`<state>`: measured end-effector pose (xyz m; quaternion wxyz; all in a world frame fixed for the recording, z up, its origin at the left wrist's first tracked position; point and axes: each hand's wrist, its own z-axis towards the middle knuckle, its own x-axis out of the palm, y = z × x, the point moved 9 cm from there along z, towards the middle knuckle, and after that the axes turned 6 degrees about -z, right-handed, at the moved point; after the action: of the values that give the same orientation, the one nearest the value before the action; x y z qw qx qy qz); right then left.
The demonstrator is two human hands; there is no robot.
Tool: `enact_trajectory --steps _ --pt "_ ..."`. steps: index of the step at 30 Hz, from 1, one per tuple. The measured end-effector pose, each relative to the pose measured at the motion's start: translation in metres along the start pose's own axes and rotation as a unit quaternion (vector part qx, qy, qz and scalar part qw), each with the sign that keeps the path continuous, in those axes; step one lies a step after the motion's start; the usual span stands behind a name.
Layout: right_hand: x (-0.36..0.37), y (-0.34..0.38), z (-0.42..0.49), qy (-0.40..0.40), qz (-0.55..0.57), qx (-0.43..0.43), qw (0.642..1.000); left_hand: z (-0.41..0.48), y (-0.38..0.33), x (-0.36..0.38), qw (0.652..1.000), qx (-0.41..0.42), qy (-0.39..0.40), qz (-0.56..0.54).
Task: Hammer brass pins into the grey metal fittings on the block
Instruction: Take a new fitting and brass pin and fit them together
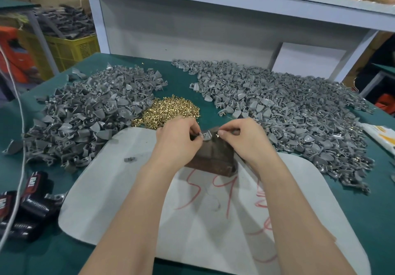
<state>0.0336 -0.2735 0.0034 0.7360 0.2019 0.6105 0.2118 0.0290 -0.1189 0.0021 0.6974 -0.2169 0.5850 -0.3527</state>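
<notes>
Fitting on far top edge of block | left hand fingers pinch it steady | right hand fingertips pinch brass pin just beside it | advice: seat pin straight in its hole, hold fitting flat before any hammering

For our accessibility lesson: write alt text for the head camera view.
Two hands meet over a dark block on a white sheet: the left hand pinches a grey fitting on the block, the right hand pinches a brass pin beside it. Behind lie a brass pin heap and two grey fitting piles.
</notes>
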Motion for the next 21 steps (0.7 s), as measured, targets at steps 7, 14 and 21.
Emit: enact_trajectory --steps 7,14,21 --pt "-0.001 0.021 -0.004 -0.016 -0.121 -0.037 0.992 0.000 0.000 0.000 1.000 0.000 -0.002 0.002" --pt "0.009 0.032 -0.007 -0.004 -0.197 -0.062 0.978 0.002 0.000 0.002 1.000 0.003 0.003 -0.003" --pt "-0.006 0.020 -0.005 -0.051 0.040 -0.029 0.997 0.003 0.001 0.003 1.000 0.008 0.002 0.005"
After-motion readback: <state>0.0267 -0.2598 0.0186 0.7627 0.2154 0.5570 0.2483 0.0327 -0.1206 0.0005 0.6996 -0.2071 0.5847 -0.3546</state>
